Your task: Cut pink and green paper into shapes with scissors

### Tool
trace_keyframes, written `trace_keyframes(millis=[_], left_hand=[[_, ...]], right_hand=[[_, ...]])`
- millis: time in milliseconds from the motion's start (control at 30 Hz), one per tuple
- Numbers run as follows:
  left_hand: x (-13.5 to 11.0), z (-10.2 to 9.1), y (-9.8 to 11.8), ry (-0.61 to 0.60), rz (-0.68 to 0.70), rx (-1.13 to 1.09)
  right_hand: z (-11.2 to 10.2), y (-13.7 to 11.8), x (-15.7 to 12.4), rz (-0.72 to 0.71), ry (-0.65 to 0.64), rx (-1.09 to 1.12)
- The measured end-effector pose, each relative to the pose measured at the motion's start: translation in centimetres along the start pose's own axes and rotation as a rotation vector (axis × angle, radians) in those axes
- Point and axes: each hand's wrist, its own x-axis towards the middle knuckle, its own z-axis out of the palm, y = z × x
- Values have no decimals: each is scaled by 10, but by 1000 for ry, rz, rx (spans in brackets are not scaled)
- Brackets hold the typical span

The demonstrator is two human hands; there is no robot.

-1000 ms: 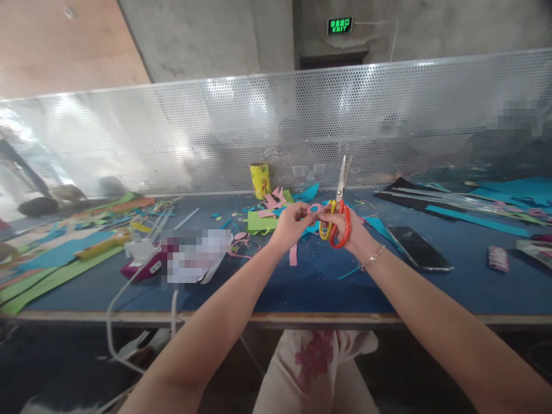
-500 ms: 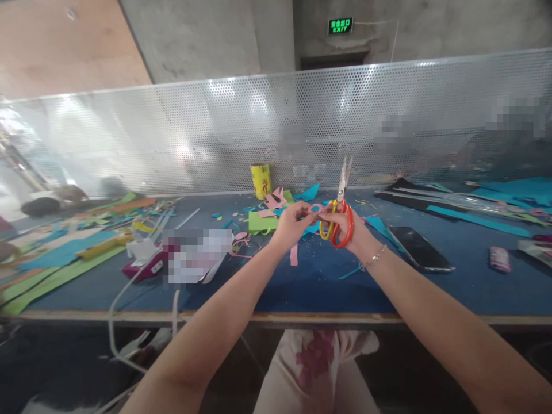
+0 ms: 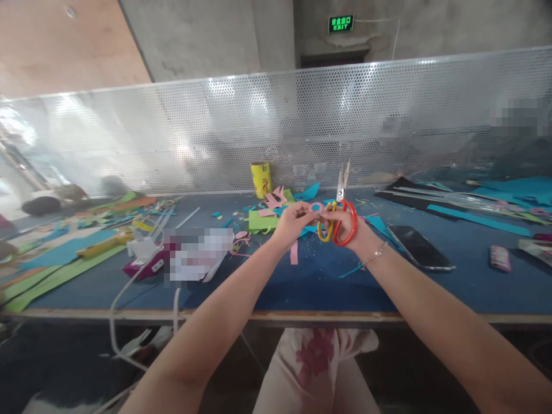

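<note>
right hand (image 3: 346, 229), fingers closed through the loops of the scissors (image 3: 342, 195), sits just beside left hand (image 3: 291, 223), which pinches a pink paper scrap (image 3: 316, 207) between them, so a slipping blade could nick the left fingertips or tear the scrap.

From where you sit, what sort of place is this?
Likely a craft workshop bench: the right hand holds scissors, the left hand pinches a pink paper cutout, and coloured scraps litter the blue table.
</note>
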Motion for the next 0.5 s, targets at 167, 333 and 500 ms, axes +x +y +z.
trace_keyframes(millis=[167, 333, 500], left_hand=[[1, -2, 1, 15, -30, -95], [1, -1, 2, 18, -64, -109], [1, -3, 4, 26, -89, -121]], right_hand=[[-2, -4, 2, 10, 20, -26], [-8, 1, 8, -42, -61, -60], [-6, 3, 5, -96, -56, -138]])
